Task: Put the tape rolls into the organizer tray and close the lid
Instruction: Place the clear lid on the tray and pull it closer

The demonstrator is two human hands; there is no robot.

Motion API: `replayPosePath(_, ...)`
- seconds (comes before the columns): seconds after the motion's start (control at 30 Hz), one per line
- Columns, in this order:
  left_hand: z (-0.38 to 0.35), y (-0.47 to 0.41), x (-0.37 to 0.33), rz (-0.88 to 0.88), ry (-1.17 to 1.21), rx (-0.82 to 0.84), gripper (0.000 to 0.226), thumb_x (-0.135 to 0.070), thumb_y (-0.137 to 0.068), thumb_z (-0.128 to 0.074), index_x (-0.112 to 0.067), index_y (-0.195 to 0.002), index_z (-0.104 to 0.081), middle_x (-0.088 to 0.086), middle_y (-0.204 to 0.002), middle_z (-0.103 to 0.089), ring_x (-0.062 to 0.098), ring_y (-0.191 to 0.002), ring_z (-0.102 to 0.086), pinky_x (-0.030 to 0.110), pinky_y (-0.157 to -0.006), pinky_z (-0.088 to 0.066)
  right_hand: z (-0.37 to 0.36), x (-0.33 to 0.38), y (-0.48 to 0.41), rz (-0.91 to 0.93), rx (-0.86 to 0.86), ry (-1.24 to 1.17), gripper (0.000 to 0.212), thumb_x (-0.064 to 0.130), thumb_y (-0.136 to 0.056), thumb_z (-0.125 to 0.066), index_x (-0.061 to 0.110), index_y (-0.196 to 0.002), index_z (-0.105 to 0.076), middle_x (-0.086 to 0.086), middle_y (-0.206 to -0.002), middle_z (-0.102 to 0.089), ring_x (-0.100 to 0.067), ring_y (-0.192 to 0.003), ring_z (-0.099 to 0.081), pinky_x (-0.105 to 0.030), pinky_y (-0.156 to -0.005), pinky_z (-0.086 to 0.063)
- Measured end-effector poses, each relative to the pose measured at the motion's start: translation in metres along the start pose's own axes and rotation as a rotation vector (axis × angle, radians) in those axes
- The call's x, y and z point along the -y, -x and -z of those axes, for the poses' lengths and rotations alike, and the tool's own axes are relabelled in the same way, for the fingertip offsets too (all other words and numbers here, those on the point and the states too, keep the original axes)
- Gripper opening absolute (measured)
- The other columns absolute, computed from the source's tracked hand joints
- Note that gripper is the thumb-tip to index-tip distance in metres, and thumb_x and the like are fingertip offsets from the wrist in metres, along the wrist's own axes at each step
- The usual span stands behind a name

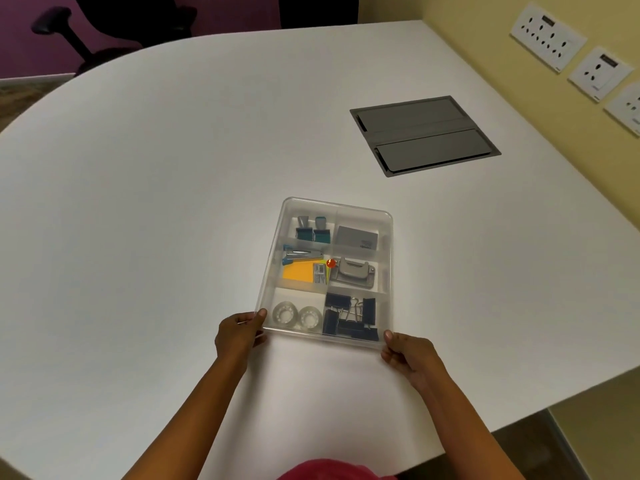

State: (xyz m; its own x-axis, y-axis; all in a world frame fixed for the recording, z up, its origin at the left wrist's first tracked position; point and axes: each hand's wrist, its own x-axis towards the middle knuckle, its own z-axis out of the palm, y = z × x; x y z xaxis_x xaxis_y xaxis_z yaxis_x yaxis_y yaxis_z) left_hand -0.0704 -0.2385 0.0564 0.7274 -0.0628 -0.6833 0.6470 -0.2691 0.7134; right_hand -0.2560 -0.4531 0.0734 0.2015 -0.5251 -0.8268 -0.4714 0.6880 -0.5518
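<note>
Two tape rolls point(298, 316) are lying in the organizer tray point(387, 258); both hands' fingers point(260, 315) are gripping its lid's near corners, apparently pressing it shut.

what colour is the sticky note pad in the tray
Orange-yellow; the sticky note pad shows best in the head view, in the tray's middle-left compartment.

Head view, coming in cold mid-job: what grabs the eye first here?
The clear organizer tray near the table's front edge, its lid on, with the left hand and right hand each taking a grip on a near corner. Inside, two tape rolls lie side by side in the near-left compartment, black binder clips beside them. Farther right, a grey hatch is set into the table.
</note>
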Motion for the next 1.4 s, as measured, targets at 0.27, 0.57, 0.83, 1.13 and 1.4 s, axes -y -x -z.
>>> replayPosePath(0.27, 0.003, -0.007, -0.008, 0.040, -0.074, 0.069, 0.030, -0.016, -0.084, -0.067, 0.008, -0.101, -0.062, 0.013, -0.075, -0.057, 0.026, -0.071, -0.057, 0.035, -0.070, -0.055, 0.006, -0.001, -0.007, 0.012, -0.028, 0.012, 0.013, 0.005, -0.076, -0.075, 0.000, -0.084, -0.067, -0.015, -0.077, -0.067, -0.023, -0.066, -0.064, -0.037, -0.081, -0.057)
replayPosePath(0.57, 0.001, -0.011, -0.014, -0.001, -0.393, 0.127, 0.042, -0.025, -0.090, -0.059, 0.008, -0.114, -0.060, 0.036, -0.124, -0.053, 0.052, -0.122, -0.045, 0.053, -0.097, -0.045, 0.005, 0.004, -0.009, 0.004, -0.003, 0.071, 0.011, 0.004, -0.078, -0.074, -0.002, -0.084, -0.067, -0.016, -0.076, -0.067, -0.024, -0.066, -0.065, -0.036, -0.076, -0.058)
replayPosePath(0.83, -0.004, -0.023, -0.035, -0.179, -0.642, 0.093, 0.036, -0.037, -0.091, -0.054, -0.002, -0.098, -0.061, 0.007, -0.091, -0.059, 0.026, -0.090, -0.055, 0.031, -0.077, -0.038, 0.003, 0.043, -0.027, 0.178, -0.017, 0.376, 0.017, 0.013, -0.078, -0.076, -0.002, -0.080, -0.068, -0.016, -0.070, -0.067, -0.022, -0.058, -0.063, -0.027, -0.057, -0.059)
replayPosePath(1.13, -0.067, -0.084, -0.112, -0.361, -0.719, 0.087, 0.039, -0.037, -0.093, -0.050, -0.001, -0.108, -0.057, 0.018, -0.116, -0.064, 0.032, -0.108, -0.057, 0.030, -0.081, -0.037, -0.032, 0.142, -0.080, 0.266, -0.075, 0.494, 0.026, 0.016, -0.079, -0.077, 0.004, -0.063, -0.061, -0.013, -0.063, -0.064, -0.022, -0.052, -0.061, -0.034, -0.066, -0.058)
replayPosePath(1.4, -0.119, -0.132, -0.177, -0.397, -0.717, 0.097, 0.041, -0.030, -0.096, -0.046, 0.002, -0.120, -0.053, 0.021, -0.128, -0.057, 0.035, -0.117, -0.052, 0.039, -0.097, -0.041, -0.063, 0.211, -0.123, 0.402, -0.068, 0.536, 0.029, 0.023, -0.081, -0.075, 0.004, -0.065, -0.060, -0.012, -0.066, -0.063, -0.026, -0.057, -0.062, -0.040, -0.077, -0.060)
